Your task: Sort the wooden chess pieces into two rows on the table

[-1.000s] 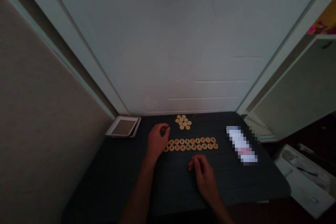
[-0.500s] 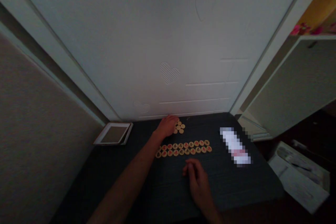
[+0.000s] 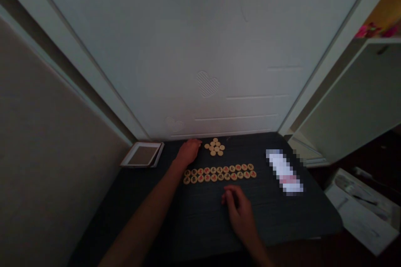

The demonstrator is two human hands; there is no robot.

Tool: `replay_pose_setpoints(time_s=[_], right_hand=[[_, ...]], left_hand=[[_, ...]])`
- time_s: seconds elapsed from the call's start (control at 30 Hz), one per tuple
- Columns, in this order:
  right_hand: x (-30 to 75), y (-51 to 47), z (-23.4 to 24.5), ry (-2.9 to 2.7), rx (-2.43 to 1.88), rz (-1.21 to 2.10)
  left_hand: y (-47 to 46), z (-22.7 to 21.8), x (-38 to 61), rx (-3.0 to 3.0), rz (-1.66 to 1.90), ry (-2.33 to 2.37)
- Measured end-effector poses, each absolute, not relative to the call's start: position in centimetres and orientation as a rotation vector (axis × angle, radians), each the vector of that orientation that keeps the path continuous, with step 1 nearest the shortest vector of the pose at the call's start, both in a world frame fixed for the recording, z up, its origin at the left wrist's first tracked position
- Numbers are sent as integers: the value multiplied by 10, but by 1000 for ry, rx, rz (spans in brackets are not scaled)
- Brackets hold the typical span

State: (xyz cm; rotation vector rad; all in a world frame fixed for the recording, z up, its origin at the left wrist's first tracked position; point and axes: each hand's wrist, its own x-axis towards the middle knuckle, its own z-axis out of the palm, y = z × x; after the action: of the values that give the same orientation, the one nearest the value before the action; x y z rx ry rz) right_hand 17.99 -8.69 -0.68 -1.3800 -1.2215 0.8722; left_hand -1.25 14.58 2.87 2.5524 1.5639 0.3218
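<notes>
Two rows of round wooden game discs (image 3: pixel 219 173) with red and dark marks lie across a dark table (image 3: pixel 134 212). Behind them sits a small cluster of plain discs (image 3: pixel 214 147), face down. My left hand (image 3: pixel 188 151) reaches out just left of that cluster, fingers curled, and what it holds, if anything, is hidden. My right hand (image 3: pixel 237 204) rests on the table in front of the rows, fingers loosely curled under, with nothing visible in them.
A shallow white-rimmed box lid (image 3: pixel 143 154) lies at the table's back left corner. A blurred white packet (image 3: pixel 284 171) lies at the right. A pale door panel stands right behind the table. White papers (image 3: pixel 360 208) lie on the floor at the right.
My left hand went from the rows' left end to the plain cluster, then drew back slightly left. The rows look longer at the left end. My right hand stayed put.
</notes>
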Motion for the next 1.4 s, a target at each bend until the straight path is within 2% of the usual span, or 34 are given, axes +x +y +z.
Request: replay_pose_setpoints(time_s=[0.33, 0.43, 0.57, 0.73, 0.93, 1.4], right_hand=[[180, -87, -10, -1216, -1376, 884], [180, -87, -11, -1206, -1370, 876], [179, -86, -11, -1183, -1329, 811], [179, -86, -7, -1228, -1283, 744], [178, -88, -4, -1332, -1231, 661], [175, -87, -4, -1412, -1244, 747]], left_hand=[[93, 55, -15, 2468, 383, 1727], [61, 67, -3, 2469, 488, 1632], [5, 74, 15, 2225, 777, 1214], [-47, 55, 22, 1791, 900, 1131], [-61, 28, 17, 1318, 878, 1047], [-68, 17, 14, 1237, 905, 980]])
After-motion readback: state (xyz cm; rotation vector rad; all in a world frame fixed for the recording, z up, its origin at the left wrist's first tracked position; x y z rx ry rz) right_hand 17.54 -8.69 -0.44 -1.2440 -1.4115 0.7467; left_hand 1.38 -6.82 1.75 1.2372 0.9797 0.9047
